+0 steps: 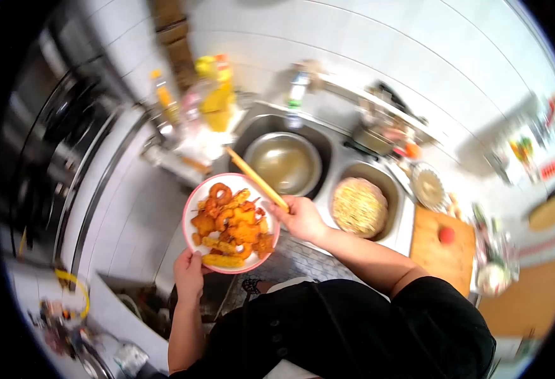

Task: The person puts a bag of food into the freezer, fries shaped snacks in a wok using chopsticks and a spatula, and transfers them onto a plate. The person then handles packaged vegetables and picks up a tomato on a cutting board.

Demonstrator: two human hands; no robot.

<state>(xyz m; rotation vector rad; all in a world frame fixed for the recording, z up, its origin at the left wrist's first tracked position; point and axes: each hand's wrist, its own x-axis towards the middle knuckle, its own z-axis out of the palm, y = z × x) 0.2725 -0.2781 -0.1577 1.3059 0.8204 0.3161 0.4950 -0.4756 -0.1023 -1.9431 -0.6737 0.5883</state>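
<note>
A white plate (191, 246) with a red rim is held up in front of my body, left of the sinks. Golden fried food (243, 232) is heaped on it, some pieces ring-shaped and some long. My left hand (189, 273) grips the plate's lower left edge, its fingers partly hidden underneath. In my right hand (301, 218) is a pair of long wooden chopsticks (256, 177), pointing up and left past the plate. That hand is also at the plate's right rim; whether its fingers grip the rim I cannot tell.
A metal basin (284, 165) of cloudy liquid sits in the left sink (328, 148). The right sink (396, 196) holds a container of pale yellow shreds (358, 208). A red round item (446, 235) lies on a wooden cutting board (430, 259). Bottles and bags (217, 104) stand back left.
</note>
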